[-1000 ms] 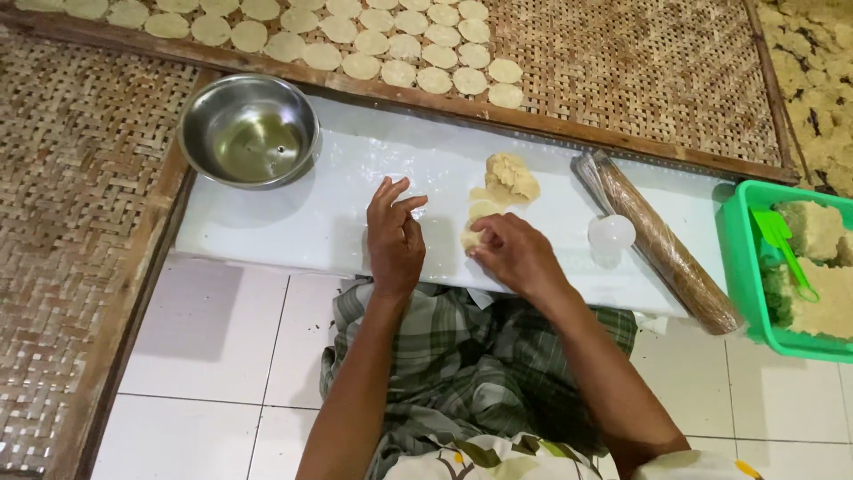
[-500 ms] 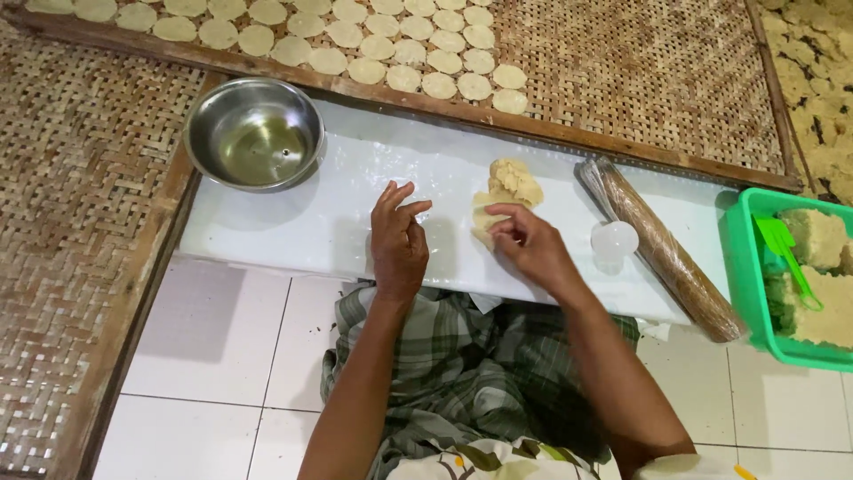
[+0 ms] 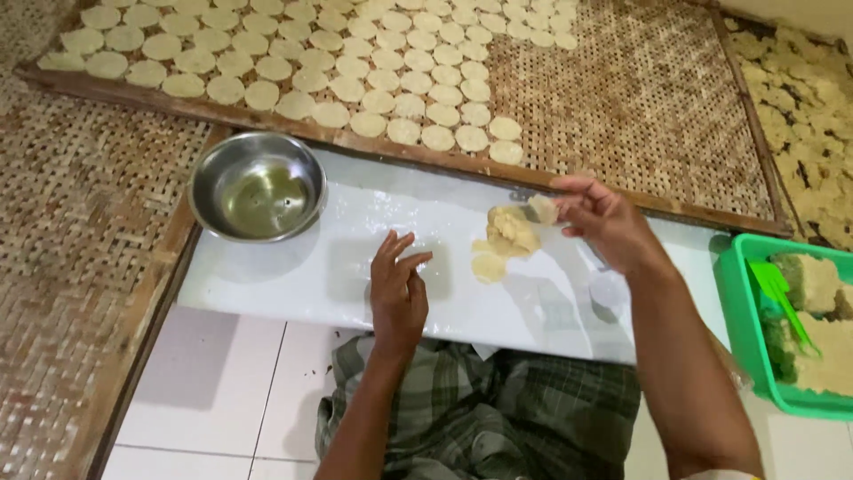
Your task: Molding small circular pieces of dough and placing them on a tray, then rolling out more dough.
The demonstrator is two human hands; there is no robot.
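Here, largest first. Woven drying tray (image 3: 640, 98): flat on the floor, far half covered in rows of pale dough discs (image 3: 355, 62). White board (image 3: 311, 267): lying across the person's lap, just this side of the tray. Steel bowl (image 3: 258, 185): at the board's left end, a film of liquid inside. Green tub (image 3: 742, 311): at the right, holding dough blocks and a green scraper. Left hand (image 3: 398, 289): flat on the board, fingers loosely spread, gripping nothing. Right hand (image 3: 604, 220): raised, fingertips pinched on a small piece of dough (image 3: 542, 208). Dough lump (image 3: 511, 231): mid-board, just beside it. Flattened disc (image 3: 488, 267): below the lump. Step, I judge: portioning; flattening likely follows, needing bare board.
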